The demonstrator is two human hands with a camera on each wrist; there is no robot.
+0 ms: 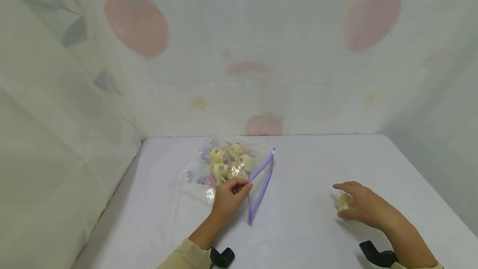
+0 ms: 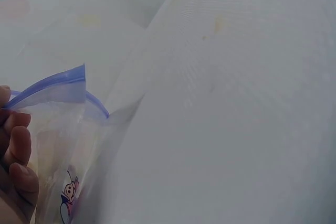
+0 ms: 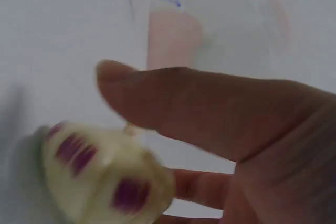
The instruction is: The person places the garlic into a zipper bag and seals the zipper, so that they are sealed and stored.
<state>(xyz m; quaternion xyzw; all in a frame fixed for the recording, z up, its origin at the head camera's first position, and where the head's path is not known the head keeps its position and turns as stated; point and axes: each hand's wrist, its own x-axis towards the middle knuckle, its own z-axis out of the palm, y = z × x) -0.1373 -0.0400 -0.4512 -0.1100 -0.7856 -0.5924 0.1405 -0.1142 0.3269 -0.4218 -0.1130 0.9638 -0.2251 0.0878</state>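
My left hand [image 1: 228,197] pinches the purple zip edge of a clear plastic zip bag [image 1: 193,192] between thumb and fingers. The bag lies on its side, its mouth parted and facing right, with several cream-coloured round pieces [image 1: 220,171] inside. Cartoon figures are printed on the bag. At the right, my right hand [image 1: 367,206] spreads its thumb and fingers around another round cream piece [image 1: 344,201]. The right wrist view shows purple patches on this piece [image 3: 100,171], the thumb stretched out above it and other fingers behind.
Under both hands is a white table [image 1: 295,235]. A pale curtain with printed strawberries [image 1: 136,24] hangs behind it and along the sides. Black wrist straps [image 1: 223,257] show at the front edge of the head view.
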